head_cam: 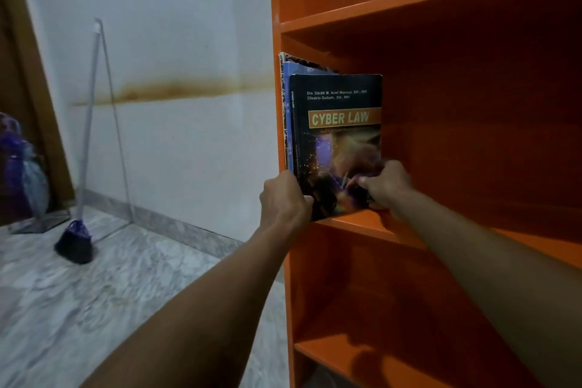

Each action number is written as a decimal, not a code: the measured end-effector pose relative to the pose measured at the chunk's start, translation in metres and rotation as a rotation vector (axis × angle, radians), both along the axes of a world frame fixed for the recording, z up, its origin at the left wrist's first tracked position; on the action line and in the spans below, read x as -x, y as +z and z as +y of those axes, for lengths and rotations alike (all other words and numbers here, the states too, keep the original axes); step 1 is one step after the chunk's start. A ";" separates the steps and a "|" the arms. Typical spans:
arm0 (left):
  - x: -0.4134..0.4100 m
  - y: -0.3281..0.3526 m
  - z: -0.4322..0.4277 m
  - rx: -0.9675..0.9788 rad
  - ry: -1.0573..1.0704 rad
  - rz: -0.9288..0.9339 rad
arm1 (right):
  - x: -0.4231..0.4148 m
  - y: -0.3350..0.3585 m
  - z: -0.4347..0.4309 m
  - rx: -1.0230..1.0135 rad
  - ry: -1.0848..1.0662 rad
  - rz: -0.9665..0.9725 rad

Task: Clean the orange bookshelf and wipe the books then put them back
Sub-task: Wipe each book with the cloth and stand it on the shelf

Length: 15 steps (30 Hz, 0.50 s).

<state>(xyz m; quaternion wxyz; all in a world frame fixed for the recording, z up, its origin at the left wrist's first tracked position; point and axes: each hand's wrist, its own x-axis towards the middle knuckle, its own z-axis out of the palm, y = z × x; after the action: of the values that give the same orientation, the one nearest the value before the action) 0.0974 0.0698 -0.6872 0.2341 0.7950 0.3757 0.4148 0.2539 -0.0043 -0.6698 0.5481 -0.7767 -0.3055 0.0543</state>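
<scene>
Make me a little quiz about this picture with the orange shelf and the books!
1. True or false: the Cyber Law book lies flat.
2. The broom leans against: A the wall, B a chair, C a table.
3. Which hands grip the book?

Key:
1. False: it stands upright in the orange bookshelf.
2. A.
3. Both: the left hand and the right hand.
</scene>
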 end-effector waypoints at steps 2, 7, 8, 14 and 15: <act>-0.004 -0.002 0.001 -0.008 0.065 -0.014 | -0.007 0.000 0.008 -0.004 0.040 0.020; -0.008 -0.008 0.002 -0.038 0.227 -0.046 | -0.011 0.001 0.027 0.003 0.141 0.083; -0.007 -0.008 0.003 -0.038 0.252 -0.055 | -0.011 0.000 0.030 0.008 0.148 0.083; -0.010 -0.014 0.013 0.002 0.257 0.026 | -0.007 -0.009 0.043 0.041 0.157 0.005; -0.010 -0.015 0.013 0.001 0.262 0.030 | -0.006 -0.011 0.044 0.044 0.156 -0.010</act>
<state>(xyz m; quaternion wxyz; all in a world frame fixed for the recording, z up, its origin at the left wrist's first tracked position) 0.1078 0.0823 -0.7020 0.1726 0.7452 0.4798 0.4297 0.2597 0.0393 -0.6804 0.5232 -0.7627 -0.3668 0.0997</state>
